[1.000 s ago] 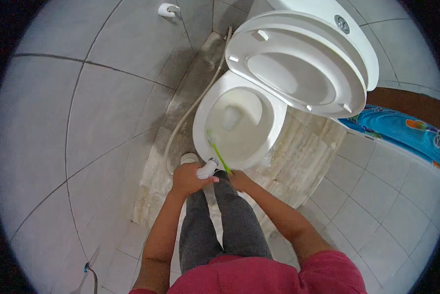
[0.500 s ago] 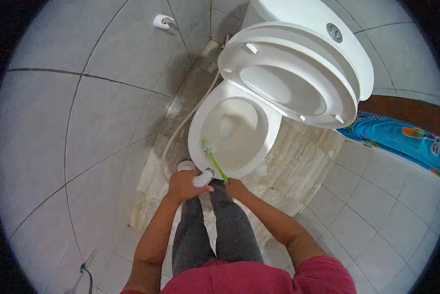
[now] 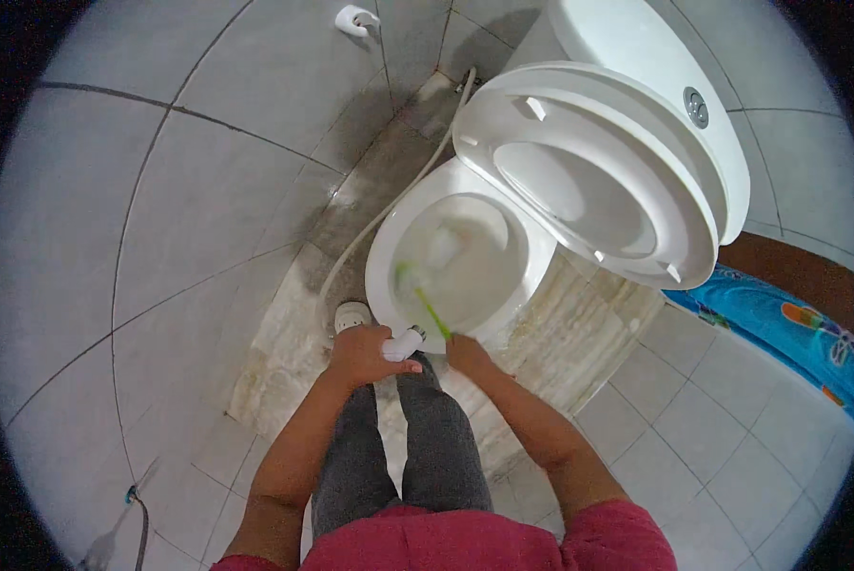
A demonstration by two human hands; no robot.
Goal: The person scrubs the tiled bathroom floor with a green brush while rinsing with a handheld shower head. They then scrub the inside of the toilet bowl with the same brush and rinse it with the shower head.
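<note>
A white toilet bowl (image 3: 381, 259) stands in front of me with its seat and lid (image 3: 579, 181) raised. My right hand (image 3: 465, 355) grips the end of a green-handled toilet brush (image 3: 433, 312) at the bowl's near rim. The brush head lies inside the bowl on its left side, blurred. In my left hand (image 3: 362, 356) is a white handheld bidet sprayer (image 3: 405, 344), its nozzle pointing up and to the right, just left of the brush handle. The fingers under the sprayer are partly hidden.
A pale hose (image 3: 403, 195) runs along the bowl's left side from a wall valve. An empty white sprayer holder (image 3: 355, 20) is fixed to the tiled wall. Blue patterned cloth (image 3: 779, 328) hangs at the right. The stone-look floor (image 3: 541, 333) around the bowl looks wet.
The brush head has shifted slightly within the bowl, and my right hand has moved a little up and right. My view has turned slightly; the sprayer stays in my left hand.
</note>
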